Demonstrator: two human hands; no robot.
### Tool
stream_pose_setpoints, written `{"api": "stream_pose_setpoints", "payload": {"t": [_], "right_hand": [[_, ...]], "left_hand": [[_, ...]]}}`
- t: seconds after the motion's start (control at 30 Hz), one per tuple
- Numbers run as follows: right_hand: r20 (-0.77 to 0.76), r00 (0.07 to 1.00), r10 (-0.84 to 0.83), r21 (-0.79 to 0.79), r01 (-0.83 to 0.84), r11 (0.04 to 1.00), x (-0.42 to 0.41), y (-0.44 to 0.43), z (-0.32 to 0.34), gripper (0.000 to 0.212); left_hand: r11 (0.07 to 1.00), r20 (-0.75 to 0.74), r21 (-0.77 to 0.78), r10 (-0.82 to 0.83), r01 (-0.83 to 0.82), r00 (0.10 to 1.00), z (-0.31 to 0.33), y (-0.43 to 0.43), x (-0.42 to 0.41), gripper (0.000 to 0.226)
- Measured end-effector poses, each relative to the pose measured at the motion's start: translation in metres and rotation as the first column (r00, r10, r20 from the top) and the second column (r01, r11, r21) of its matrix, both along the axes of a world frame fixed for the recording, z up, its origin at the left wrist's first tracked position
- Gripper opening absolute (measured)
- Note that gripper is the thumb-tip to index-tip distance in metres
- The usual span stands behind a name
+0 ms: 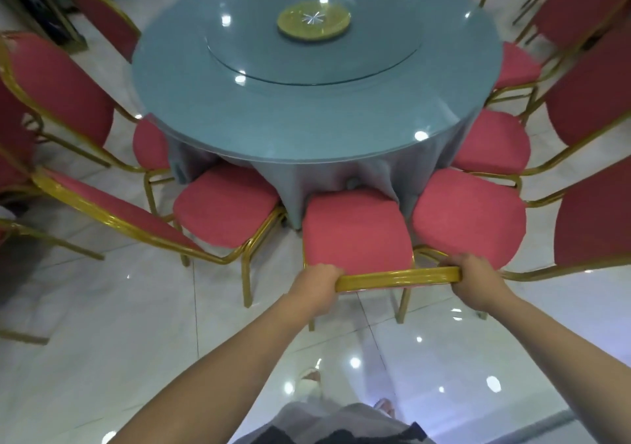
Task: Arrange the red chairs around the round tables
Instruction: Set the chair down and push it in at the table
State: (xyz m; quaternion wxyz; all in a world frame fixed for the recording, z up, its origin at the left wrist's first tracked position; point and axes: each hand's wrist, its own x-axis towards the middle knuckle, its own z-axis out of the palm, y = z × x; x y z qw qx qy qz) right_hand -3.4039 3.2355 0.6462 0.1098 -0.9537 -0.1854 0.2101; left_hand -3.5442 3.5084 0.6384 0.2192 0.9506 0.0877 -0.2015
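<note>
- Red chair (356, 235), gold frame, straight ahead of me; the seat front meets the grey cloth hanging from the round bench (307, 119).
- Left hand (316, 281) and right hand (474, 281) are both curled tight round its gold back rail (397, 278), one at each end.
- Left neighbour chair (225, 204) and right neighbour chair (467, 218) sit just beside it.
- Glass turntable (312, 54) sits mid-bench.
</note>
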Motion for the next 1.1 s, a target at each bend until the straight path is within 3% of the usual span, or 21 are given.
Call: {"api": "stream_pose_setpoints", "payload": {"t": [0.2,0.33,0.47,0.57,0.63,0.77,0.93,1.1], "right_hand": [[-0.008,1.000,0.012,0.010,-0.012,1.000,-0.003,0.020,0.004,0.047],[-0.048,0.999,-0.001,-0.020,0.000,1.000,0.008,0.031,0.010,0.036],[-0.147,0.989,0.009,-0.033,-0.014,0.999,0.010,0.034,0.024,0.032],[-0.234,0.971,0.051,0.060,-0.038,0.997,0.011,0.023,0.052,0.060],[-0.175,0.984,0.019,0.102,-0.001,0.995,0.017,0.007,0.079,0.071],[-0.014,0.990,-0.137,0.206,0.137,0.969,0.042,-0.036,0.126,0.064],[0.010,0.967,-0.254,0.391,0.230,0.891,0.083,-0.102,0.140,0.051],[0.009,0.970,-0.242,0.422,0.216,0.881,0.132,-0.183,0.126,0.046]], "left_hand": [[1.000,-0.005,0.001,-0.008,0.008,1.000,0.004,0.023,-0.003,0.022],[1.000,-0.014,0.006,0.012,-0.012,1.000,0.009,0.029,0.006,0.025],[0.991,-0.160,-0.133,-0.009,-0.012,0.987,0.017,0.031,0.018,0.011],[0.948,-0.205,-0.316,-0.044,-0.023,0.978,0.036,0.032,0.039,0.069],[0.928,-0.091,-0.371,-0.063,0.025,0.994,0.060,0.023,0.067,0.084],[0.904,0.083,-0.409,-0.096,0.121,0.992,0.104,-0.014,0.132,0.070],[0.863,0.139,-0.484,-0.088,0.146,0.986,0.118,-0.086,0.190,0.063],[0.865,0.130,-0.484,-0.080,0.134,0.988,0.102,-0.175,0.229,0.062]]}}
